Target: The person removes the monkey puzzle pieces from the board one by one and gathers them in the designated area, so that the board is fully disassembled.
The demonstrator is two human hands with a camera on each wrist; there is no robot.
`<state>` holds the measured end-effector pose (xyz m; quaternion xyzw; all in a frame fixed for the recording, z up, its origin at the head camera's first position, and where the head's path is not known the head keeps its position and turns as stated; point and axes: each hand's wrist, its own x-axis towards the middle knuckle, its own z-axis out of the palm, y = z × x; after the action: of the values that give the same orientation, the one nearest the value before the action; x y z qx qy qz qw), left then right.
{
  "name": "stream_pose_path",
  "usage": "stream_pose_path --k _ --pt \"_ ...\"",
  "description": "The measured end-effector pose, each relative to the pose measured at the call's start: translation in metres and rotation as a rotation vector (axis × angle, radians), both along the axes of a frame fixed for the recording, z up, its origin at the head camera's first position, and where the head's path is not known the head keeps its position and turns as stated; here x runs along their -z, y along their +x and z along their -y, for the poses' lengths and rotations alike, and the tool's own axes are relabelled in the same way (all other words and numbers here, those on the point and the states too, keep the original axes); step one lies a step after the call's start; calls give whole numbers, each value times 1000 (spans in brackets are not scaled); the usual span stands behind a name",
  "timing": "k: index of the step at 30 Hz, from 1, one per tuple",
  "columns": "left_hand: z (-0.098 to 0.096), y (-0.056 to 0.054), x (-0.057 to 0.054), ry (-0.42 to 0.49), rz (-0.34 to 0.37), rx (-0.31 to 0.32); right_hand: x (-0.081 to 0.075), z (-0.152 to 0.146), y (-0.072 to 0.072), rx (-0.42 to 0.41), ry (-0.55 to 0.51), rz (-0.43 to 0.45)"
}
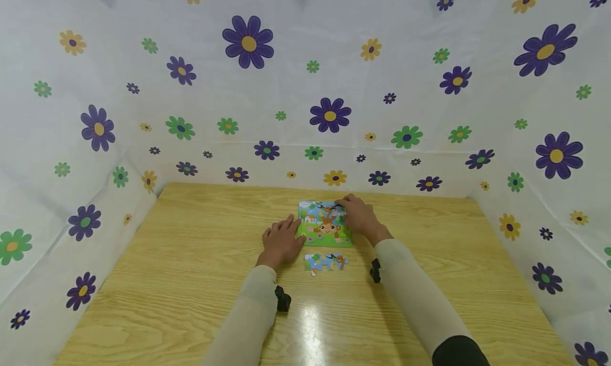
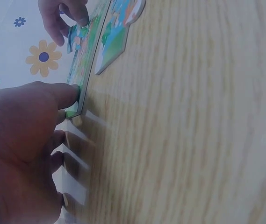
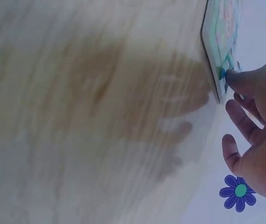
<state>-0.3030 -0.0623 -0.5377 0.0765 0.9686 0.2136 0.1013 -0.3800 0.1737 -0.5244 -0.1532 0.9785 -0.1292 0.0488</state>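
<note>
A jigsaw puzzle board (image 1: 328,237) with a cartoon monkey picture lies on the table, its left side beside my left hand (image 1: 282,242). That hand's thumb (image 2: 68,95) touches the board near its front left corner, and the other fingers rest spread beside the left edge. Over the board's upper right part, my right hand (image 1: 361,216) pinches a puzzle piece (image 2: 70,39), tilted up from the picture in the left wrist view. Much of this piece is hidden by the fingers. Just in front of the board lie loose puzzle pieces (image 1: 325,262) with blue, green and brown print.
The wood-grain table (image 1: 200,260) reaches back to a white cloth (image 1: 286,85) printed with flowers, which hangs behind and along both sides. A glare spot shines on the table in front of the loose pieces. Black wrist cameras (image 1: 283,299) sit on both sleeves.
</note>
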Motion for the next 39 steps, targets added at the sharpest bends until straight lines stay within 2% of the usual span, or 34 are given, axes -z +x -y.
stream_pose_path --k 4,9,16,25,29,34,39 --pt "-1 -1 0 -4 2 -1 2 -5 2 -4 19 -44" --pt "-3 -1 0 -13 11 -2 5 -12 5 14 -18 -45" --pt "-3 -1 -1 1 4 -10 -1 -18 22 2 -106 -34" --pt "-1 0 -3 2 11 -13 -7 -27 44 -63 -100 -14" --pt "-1 1 -5 3 16 -10 -8 -34 51 -108 -145 -8" --pt "-2 1 -4 -6 19 -9 -3 -45 61 -166 -210 44" --pt "-3 1 -4 -9 21 -9 0 -54 70 -171 -245 61"
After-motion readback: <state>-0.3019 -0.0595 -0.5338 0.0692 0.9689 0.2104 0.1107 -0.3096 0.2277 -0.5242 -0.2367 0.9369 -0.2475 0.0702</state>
